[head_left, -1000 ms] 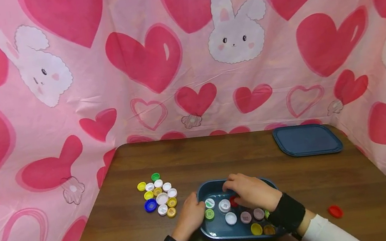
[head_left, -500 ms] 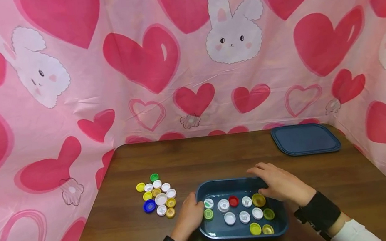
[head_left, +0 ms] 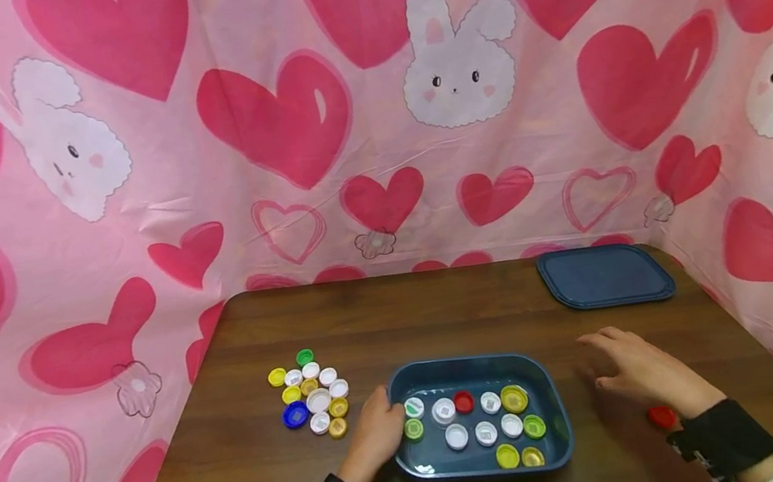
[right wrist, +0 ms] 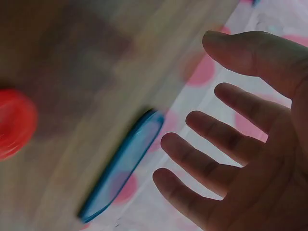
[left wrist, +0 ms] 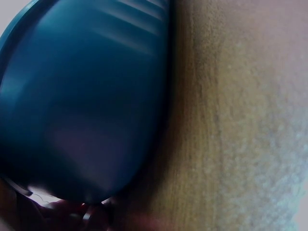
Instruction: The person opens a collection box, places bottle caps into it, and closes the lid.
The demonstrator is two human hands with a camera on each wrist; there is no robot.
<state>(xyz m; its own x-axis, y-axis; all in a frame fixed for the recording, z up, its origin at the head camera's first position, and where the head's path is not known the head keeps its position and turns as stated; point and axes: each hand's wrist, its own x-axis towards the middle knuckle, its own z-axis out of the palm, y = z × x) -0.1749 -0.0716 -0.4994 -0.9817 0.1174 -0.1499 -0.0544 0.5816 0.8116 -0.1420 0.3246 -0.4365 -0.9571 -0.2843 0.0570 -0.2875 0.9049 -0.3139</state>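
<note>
A blue tray (head_left: pixel 468 364) sits near the table's front edge and holds several bottle caps: white, yellow, green and one red cap (head_left: pixel 464 402). My left hand (head_left: pixel 383 420) grips the tray's left rim with curled fingers. The left wrist view shows only the tray's outer wall (left wrist: pixel 86 106) against the wood. My right hand (head_left: pixel 609 362) hovers over the table right of the tray, fingers spread and holding nothing, as the right wrist view of the hand (right wrist: pixel 231 139) confirms. A loose red cap (head_left: pixel 661 416) lies just beside that wrist, also visible as the red cap (right wrist: pixel 14 122).
Several caps in a pile (head_left: pixel 312 392) lie on the brown table (head_left: pixel 443 308) left of the tray. A flat blue lid (head_left: pixel 604 275) rests at the back right corner. Pink heart-and-bunny cloth (head_left: pixel 366 109) walls in three sides.
My right hand has left the tray and swung right over the table, near the loose red cap. The left hand stays on the tray's rim.
</note>
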